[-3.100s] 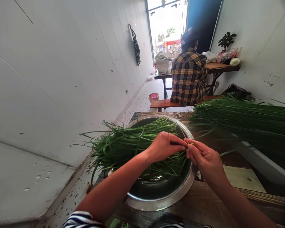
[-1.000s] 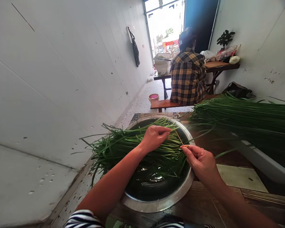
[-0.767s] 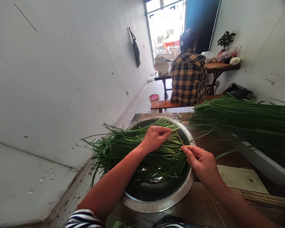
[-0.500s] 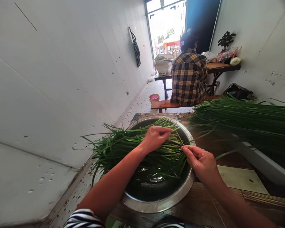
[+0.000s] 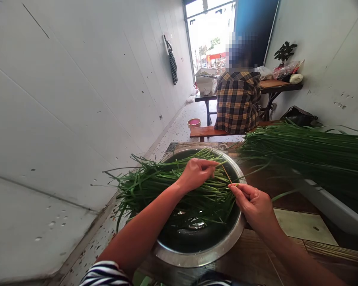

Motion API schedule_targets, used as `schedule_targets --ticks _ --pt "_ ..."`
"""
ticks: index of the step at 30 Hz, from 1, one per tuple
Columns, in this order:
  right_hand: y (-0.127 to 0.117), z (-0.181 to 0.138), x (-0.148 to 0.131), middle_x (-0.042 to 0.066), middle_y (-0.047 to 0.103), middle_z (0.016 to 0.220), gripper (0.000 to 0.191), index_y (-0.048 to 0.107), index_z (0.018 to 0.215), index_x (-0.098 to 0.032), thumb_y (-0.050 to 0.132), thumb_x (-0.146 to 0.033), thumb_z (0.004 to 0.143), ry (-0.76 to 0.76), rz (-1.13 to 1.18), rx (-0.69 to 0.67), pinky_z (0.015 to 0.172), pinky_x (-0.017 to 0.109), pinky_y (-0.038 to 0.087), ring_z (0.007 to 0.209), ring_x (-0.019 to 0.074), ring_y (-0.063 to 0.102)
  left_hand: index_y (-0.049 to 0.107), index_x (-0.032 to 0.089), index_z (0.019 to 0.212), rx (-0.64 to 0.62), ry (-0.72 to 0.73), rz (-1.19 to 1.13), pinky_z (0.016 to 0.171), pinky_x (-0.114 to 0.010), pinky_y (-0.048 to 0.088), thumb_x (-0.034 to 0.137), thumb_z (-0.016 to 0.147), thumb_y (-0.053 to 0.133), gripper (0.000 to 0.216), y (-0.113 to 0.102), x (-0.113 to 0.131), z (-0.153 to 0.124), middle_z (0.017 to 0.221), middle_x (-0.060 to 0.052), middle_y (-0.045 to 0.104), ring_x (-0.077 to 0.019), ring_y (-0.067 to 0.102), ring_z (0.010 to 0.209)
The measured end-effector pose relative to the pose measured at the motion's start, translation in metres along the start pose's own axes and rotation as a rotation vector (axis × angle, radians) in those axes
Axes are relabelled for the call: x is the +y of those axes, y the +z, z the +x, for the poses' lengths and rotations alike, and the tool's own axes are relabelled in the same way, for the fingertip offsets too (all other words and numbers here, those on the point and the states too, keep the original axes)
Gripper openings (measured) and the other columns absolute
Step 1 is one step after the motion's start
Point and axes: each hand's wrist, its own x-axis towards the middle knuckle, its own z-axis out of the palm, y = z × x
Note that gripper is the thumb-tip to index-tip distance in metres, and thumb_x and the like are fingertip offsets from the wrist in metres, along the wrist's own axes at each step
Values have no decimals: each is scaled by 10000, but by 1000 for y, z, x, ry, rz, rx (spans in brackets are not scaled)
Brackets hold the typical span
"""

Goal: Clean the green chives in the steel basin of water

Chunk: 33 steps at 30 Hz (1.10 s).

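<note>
My left hand (image 5: 198,172) is closed in a pinch over the basin, its fingertips on a garlic chive whose pale green end sticks out to the right. Lower and to the right, my right hand (image 5: 253,200) is also pinched, on the lower end of a thin tan strand (image 5: 226,173). The strand runs straight up to my left fingertips; whether it is a stick or a dry leaf I cannot tell. A bit of green also shows at my right fingertips. Beneath both hands, a heap of garlic chives (image 5: 158,178) lies across the metal basin (image 5: 193,260), leaves hanging over its left rim.
At right, a large pile of long garlic chives (image 5: 310,153) rests over a white container (image 5: 343,210). Ahead, a person in a plaid shirt (image 5: 237,103) sits on a wooden bench (image 5: 201,132), facing away. The white wall (image 5: 77,99) rises at left.
Both hands keep nearly the same pose, with the strand still stretched between them. The whole view has shifted very slightly.
</note>
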Motion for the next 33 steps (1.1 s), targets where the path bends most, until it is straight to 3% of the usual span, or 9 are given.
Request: schedule_targets --ticks 13,20,33 --pt "0 -1 2 76 700 691 417 761 873 -156 533 -504 851 14 18 -16 501 252 440 688 215 647 727 98 1014 -5 -7 20 522 -205 436 260 766 576 332 0 1 0 621 -41 678 -94 533 517" --pt "0 -1 2 64 666 631 408 755 875 -154 537 -499 852 27 29 -29 438 231 372 634 194 619 728 93 1009 -4 -1 19 521 -205 436 254 767 572 329 0 1 0 626 -44 680 -96 539 524" --pt "-1 -1 0 15 532 522 406 732 779 -150 530 -494 856 19 66 -61 382 211 283 468 111 451 734 98 991 -4 26 -11 568 -211 456 236 767 579 306 0 0 0 651 -48 683 -101 547 560"
